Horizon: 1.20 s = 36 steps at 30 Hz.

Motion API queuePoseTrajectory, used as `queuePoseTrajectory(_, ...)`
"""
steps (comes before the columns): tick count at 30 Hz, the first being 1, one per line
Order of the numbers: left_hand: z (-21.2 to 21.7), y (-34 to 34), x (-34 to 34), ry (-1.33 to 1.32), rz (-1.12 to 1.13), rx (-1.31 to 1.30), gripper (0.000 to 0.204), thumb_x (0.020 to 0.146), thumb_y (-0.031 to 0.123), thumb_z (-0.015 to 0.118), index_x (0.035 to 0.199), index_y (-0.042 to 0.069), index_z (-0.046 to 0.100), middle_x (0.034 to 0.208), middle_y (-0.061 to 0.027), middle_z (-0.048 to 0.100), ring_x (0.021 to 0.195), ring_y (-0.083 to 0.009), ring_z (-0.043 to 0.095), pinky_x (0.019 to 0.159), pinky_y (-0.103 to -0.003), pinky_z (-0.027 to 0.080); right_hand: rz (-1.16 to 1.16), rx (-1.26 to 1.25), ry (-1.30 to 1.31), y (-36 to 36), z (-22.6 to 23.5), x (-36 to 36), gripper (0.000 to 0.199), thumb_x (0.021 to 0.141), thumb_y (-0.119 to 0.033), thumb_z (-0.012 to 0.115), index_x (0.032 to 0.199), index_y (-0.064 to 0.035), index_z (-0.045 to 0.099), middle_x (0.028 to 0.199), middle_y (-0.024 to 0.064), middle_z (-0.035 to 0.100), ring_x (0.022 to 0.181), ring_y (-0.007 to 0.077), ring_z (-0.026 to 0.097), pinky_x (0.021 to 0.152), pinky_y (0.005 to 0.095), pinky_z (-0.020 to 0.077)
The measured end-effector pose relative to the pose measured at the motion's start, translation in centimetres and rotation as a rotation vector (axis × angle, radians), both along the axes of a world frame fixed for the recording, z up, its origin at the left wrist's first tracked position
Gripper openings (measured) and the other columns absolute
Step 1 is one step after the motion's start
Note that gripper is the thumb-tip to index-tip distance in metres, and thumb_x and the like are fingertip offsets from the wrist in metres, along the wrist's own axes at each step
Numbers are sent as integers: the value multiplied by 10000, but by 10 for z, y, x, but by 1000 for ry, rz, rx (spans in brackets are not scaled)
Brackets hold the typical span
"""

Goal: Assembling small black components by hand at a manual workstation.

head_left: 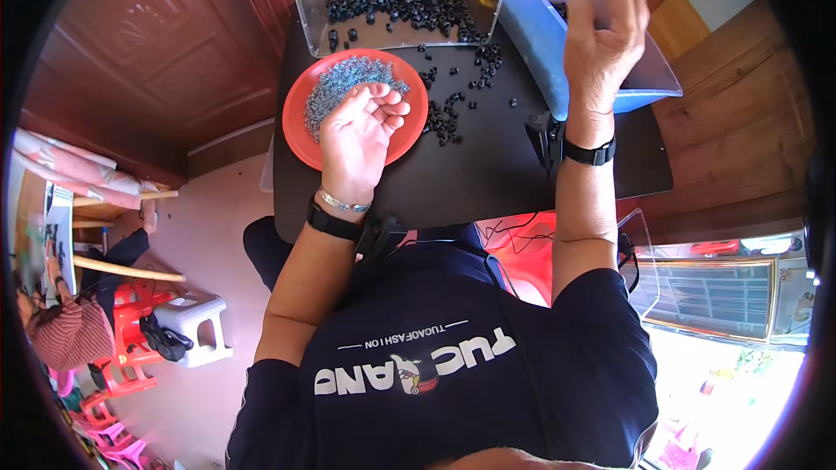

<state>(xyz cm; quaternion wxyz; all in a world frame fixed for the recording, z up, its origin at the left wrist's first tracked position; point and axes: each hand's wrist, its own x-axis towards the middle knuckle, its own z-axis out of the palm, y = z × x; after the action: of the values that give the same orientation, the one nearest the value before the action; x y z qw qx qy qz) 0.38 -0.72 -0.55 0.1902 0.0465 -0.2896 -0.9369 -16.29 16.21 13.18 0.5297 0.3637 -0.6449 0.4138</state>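
We have our left hand (359, 135) palm up over the near part of a round red plastic plate (299, 117), its fingers loosely curled; we cannot tell whether the fingertips pinch anything small. On the plate lies a heap of tiny silvery-blue metal pieces (333, 83), partly hidden by the hand. Our right hand (608, 33) is raised in front of a translucent blue plastic bin (542, 43), fingers bent and spread apart, with nothing visible in its grasp. Just beyond the plate, a clear rectangular plastic box (302, 9) contains many small, round black parts (405, 7). More loose black parts (446, 120) lie scattered on the dark brown tabletop (488, 178), between the plate and the bin. We wear a black strap (333, 223) and a silvery bracelet (341, 202) on the left wrist, and another black strap (590, 154) on the right.
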Motion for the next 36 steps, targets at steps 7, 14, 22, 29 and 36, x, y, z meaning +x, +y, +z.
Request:
queuePoseTrajectory(7, -1, -3, 2, -23, 5, 7, 194, 932, 207, 468, 924, 42, 570, 885, -84, 616, 830, -222, 612, 761, -321, 468, 400, 566, -423, -44, -65, -24, 161, 794, -86, 676, 952, -57, 683, 836, 68, 664, 742, 172, 622, 659, 274, 491)
queuePoseTrajectory(14, -3, -3, -1, -53, 32, -8, 184, 917, 211, 484, 910, 51, 574, 869, -73, 619, 813, -210, 614, 742, -315, 468, 140, 808, -492, -64, -97, -73, 209, 829, -134, 550, 980, -62, 676, 941, 120, 674, 824, 291, 647, 757, 371, 508)
queuePoseTrajectory(22, -8, -7, 0, -49, 38, -8, 183, 921, 226, 490, 924, 53, 553, 889, -79, 611, 831, -225, 604, 752, -324, 468, -213, 1184, -394, -90, -124, -99, 154, 802, -127, 548, 870, -33, 649, 937, 200, 630, 919, 345, 620, 819, 416, 499)
queuePoseTrajectory(29, -6, -6, -1, -33, 29, -16, 181, 921, 226, 489, 919, 56, 552, 892, -76, 607, 829, -220, 603, 749, -324, 467, -75, 1032, -339, -85, -126, -100, 143, 794, -135, 563, 860, -51, 659, 932, 200, 617, 897, 359, 620, 781, 424, 510)
queuePoseTrajectory(36, -4, -2, -1, -47, 49, 7, 180, 915, 214, 484, 899, 53, 564, 857, -76, 617, 786, -207, 615, 719, -306, 474, -212, 1209, -494, -79, -111, -93, 140, 781, -119, 546, 831, -50, 657, 856, 198, 649, 854, 369, 632, 751, 444, 507)
